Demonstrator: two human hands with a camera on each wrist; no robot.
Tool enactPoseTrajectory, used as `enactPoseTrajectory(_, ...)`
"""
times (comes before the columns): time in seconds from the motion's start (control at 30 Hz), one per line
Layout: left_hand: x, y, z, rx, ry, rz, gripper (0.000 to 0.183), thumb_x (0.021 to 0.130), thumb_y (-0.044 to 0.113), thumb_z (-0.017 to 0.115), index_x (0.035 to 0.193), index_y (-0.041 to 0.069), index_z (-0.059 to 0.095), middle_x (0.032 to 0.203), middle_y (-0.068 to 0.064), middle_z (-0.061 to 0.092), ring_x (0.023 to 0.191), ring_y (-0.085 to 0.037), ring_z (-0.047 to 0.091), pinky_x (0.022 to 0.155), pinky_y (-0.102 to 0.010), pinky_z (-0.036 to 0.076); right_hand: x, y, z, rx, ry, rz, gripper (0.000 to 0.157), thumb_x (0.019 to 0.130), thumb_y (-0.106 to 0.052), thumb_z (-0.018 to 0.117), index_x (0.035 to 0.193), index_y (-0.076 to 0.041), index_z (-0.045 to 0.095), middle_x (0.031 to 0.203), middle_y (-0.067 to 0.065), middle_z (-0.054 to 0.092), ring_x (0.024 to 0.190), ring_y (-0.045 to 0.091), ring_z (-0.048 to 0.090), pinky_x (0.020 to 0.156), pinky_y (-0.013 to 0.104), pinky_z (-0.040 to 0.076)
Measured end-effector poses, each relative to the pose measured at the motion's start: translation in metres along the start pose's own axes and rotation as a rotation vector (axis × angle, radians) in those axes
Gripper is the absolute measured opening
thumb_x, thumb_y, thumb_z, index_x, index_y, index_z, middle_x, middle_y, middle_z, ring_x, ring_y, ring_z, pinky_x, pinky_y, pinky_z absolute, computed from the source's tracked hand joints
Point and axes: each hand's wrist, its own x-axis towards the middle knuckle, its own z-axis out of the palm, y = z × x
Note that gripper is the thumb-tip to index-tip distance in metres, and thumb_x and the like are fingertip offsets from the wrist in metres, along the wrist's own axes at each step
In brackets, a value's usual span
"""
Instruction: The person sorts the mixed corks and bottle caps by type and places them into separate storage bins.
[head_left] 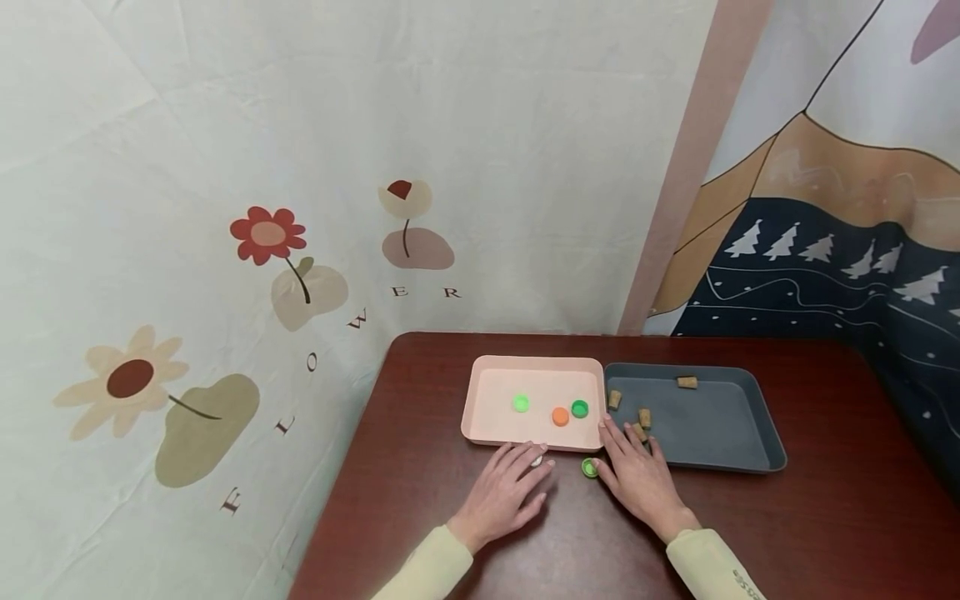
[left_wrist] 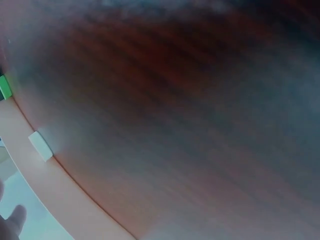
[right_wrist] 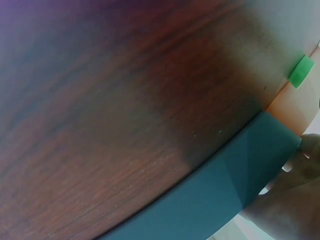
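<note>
My left hand is over the table before the pink tray, its fingers spread and fairly straight. A white bottle cap lies partly hidden by those fingers; the left wrist view shows the cap against the tray's front wall. My right hand reaches over the near left corner of the grey tray, fingers extended. Its thumb lies right by a green bottle cap on the table. Close to the right fingers, a cork is partly covered.
Inside the pink tray are a light green cap, an orange cap and a dark green cap. More corks lie in the grey tray, one near its back wall. Both trays stand side by side on the brown table.
</note>
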Motion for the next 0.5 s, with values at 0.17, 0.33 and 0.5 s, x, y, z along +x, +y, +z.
enactPoseTrajectory(0.17,-0.0031,0.001,0.0027,-0.023,-0.068,-0.005,0.048,0.094,0.041,0.067,0.137,0.019,0.067,0.146,-0.003,0.059,0.133,-0.023,0.056,0.106,-0.05,0.047,-0.0005,0.0004,-0.0001,0.002,-0.002,0.001,0.069,0.103,-0.045,0.06,0.158,-0.007,0.043,0.166,0.01,0.035,0.146,0.041,0.041,0.109,0.073,0.032)
enactPoseTrajectory(0.33,-0.0031,0.0033,0.0062,-0.005,-0.142,-0.028,0.05,0.094,0.046,0.068,0.138,0.022,0.065,0.145,-0.003,0.059,0.131,-0.027,0.056,0.104,-0.051,0.047,-0.0002,0.0006,0.0,0.006,-0.007,0.004,0.068,0.104,-0.045,0.059,0.158,-0.007,0.043,0.166,0.011,0.034,0.146,0.041,0.04,0.109,0.073,0.031)
enactPoseTrajectory(0.5,-0.0009,0.0071,0.0074,0.02,-0.201,-0.087,0.052,0.094,0.051,0.067,0.139,0.024,0.065,0.146,-0.005,0.059,0.131,-0.03,0.057,0.103,-0.053,0.048,-0.0001,-0.0001,-0.0003,0.016,-0.015,0.007,0.068,0.104,-0.045,0.059,0.158,-0.007,0.042,0.167,0.01,0.034,0.147,0.041,0.04,0.11,0.073,0.03)
